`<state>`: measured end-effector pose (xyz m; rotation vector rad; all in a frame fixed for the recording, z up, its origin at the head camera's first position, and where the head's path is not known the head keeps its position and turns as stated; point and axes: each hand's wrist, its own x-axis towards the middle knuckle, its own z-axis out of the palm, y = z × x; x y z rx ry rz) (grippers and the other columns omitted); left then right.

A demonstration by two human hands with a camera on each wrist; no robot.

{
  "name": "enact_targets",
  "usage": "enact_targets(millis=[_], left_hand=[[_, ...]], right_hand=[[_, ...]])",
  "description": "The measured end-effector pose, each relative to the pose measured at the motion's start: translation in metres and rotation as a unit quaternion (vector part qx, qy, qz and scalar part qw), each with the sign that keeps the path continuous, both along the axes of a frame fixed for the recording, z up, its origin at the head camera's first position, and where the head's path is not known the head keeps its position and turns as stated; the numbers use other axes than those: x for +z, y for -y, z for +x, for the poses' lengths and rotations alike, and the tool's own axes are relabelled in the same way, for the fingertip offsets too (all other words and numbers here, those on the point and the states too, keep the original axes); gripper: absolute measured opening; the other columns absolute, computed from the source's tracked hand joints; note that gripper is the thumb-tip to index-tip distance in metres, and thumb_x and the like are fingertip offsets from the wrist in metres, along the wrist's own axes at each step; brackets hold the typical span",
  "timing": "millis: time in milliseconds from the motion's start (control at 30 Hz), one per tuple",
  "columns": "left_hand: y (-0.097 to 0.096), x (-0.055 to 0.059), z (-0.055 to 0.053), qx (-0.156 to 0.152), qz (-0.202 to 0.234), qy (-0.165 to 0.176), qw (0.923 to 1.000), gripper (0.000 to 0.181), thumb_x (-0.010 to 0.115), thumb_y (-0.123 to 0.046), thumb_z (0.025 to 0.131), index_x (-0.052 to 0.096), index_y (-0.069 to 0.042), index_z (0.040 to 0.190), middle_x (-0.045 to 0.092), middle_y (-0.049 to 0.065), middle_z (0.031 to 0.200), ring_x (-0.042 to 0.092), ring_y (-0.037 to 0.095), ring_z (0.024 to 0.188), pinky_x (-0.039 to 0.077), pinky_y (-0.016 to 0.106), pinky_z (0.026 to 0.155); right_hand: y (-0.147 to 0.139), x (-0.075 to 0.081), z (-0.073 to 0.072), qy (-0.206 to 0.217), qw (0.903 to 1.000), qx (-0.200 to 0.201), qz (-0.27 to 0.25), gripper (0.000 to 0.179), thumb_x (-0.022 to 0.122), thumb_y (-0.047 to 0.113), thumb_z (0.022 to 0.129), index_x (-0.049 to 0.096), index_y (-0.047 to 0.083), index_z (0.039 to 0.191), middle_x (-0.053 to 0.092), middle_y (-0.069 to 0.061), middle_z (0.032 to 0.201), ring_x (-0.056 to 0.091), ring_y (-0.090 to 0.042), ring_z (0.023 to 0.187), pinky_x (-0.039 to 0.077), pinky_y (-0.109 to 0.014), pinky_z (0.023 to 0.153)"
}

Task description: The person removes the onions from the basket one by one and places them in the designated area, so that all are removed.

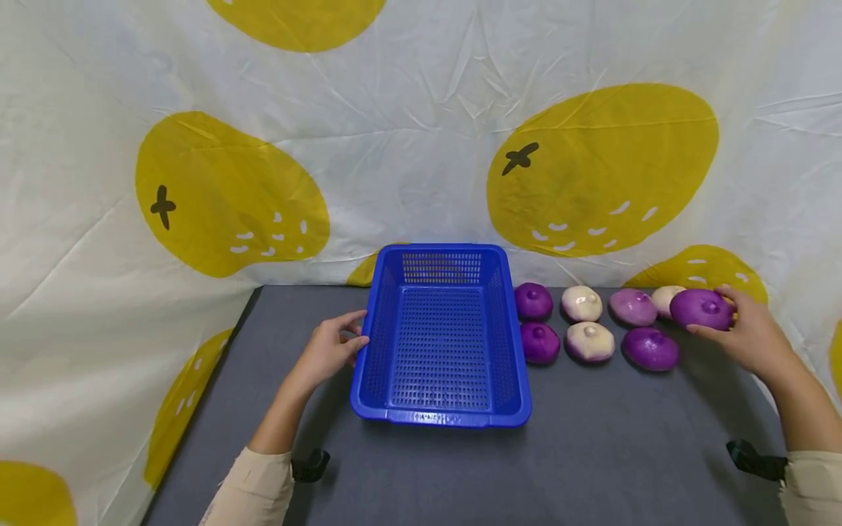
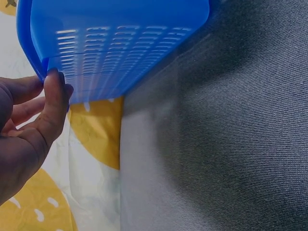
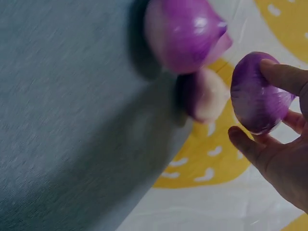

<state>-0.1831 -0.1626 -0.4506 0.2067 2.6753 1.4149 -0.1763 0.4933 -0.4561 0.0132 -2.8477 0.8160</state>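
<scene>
A blue perforated basket [image 1: 378, 343] stands empty in the middle of the grey table. My left hand [image 1: 329, 349] touches its left wall with straight fingers [image 2: 55, 94], under the basket rim [image 2: 29, 45]. To the right lie several purple and white onions in two rows, among them a dark purple one [image 1: 533, 301] and a pale one [image 1: 589, 341]. My right hand [image 1: 743, 332] grips a purple onion [image 1: 701, 308] at the far right end, lifted off the table, with thumb and fingers [image 3: 284, 77] round the held onion [image 3: 257, 94].
A white cloth with big yellow fruit shapes [image 1: 230, 193] hangs behind and drapes both table sides. Grey tabletop [image 1: 592, 438] lies bare in front of the onions and basket. Another purple onion [image 3: 185, 33] and a whitish one [image 3: 207, 94] sit by the table's edge.
</scene>
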Motion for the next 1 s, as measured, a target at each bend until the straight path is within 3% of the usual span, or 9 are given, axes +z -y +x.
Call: enact_targets(millis=[100, 167, 233, 600, 1000], left_hand=[[0.001, 0.0, 0.001, 0.003, 0.0, 0.0, 1.0, 0.052, 0.068, -0.005, 0.099, 0.053, -0.002, 0.148, 0.067, 0.021, 0.111, 0.07, 0.02, 0.072, 0.063, 0.052, 0.068], [0.001, 0.001, 0.001, 0.003, 0.0, -0.001, 1.0, 0.052, 0.068, -0.005, 0.099, 0.053, -0.002, 0.148, 0.067, 0.021, 0.111, 0.07, 0.02, 0.071, 0.063, 0.053, 0.068], [0.002, 0.001, 0.001, 0.003, 0.0, -0.001, 1.0, 0.052, 0.068, -0.005, 0.098, 0.053, -0.002, 0.148, 0.067, 0.02, 0.111, 0.07, 0.02, 0.071, 0.063, 0.053, 0.068], [0.0, 0.001, 0.001, 0.0, 0.001, 0.003, 1.0, 0.052, 0.068, -0.005, 0.099, 0.053, -0.002, 0.148, 0.067, 0.02, 0.11, 0.071, 0.02, 0.073, 0.064, 0.049, 0.066], [0.001, 0.001, 0.0, -0.002, 0.001, 0.001, 1.0, 0.052, 0.068, -0.005, 0.099, 0.054, -0.002, 0.148, 0.067, 0.02, 0.11, 0.071, 0.02, 0.073, 0.064, 0.049, 0.066]], right_hand=[[-0.009, -0.009, 0.003, 0.017, 0.9998, -0.009, 0.007, 0.083, 0.074, 0.018, 0.094, 0.026, -0.028, 0.144, 0.039, -0.053, 0.128, 0.046, -0.066, 0.106, 0.053, -0.037, 0.077], [-0.013, -0.015, 0.007, 0.039, 0.9989, -0.023, 0.009, 0.083, 0.072, 0.023, 0.096, 0.024, -0.027, 0.144, 0.037, -0.054, 0.129, 0.043, -0.066, 0.108, 0.048, -0.063, 0.083], [-0.017, -0.021, 0.01, 0.063, 0.9975, -0.032, 0.003, 0.084, 0.069, 0.027, 0.099, 0.022, -0.027, 0.143, 0.036, -0.053, 0.128, 0.042, -0.066, 0.108, 0.039, -0.076, 0.088], [-0.033, -0.044, 0.013, 0.147, 0.9882, -0.043, 0.005, 0.094, 0.06, 0.041, 0.102, 0.015, -0.033, 0.14, 0.033, -0.054, 0.124, 0.043, -0.066, 0.105, 0.042, -0.074, 0.087], [-0.031, -0.047, 0.01, 0.17, 0.9854, 0.001, 0.008, 0.087, 0.054, 0.042, 0.106, 0.02, -0.031, 0.14, 0.038, -0.055, 0.126, 0.047, -0.065, 0.106, 0.046, -0.073, 0.086]])
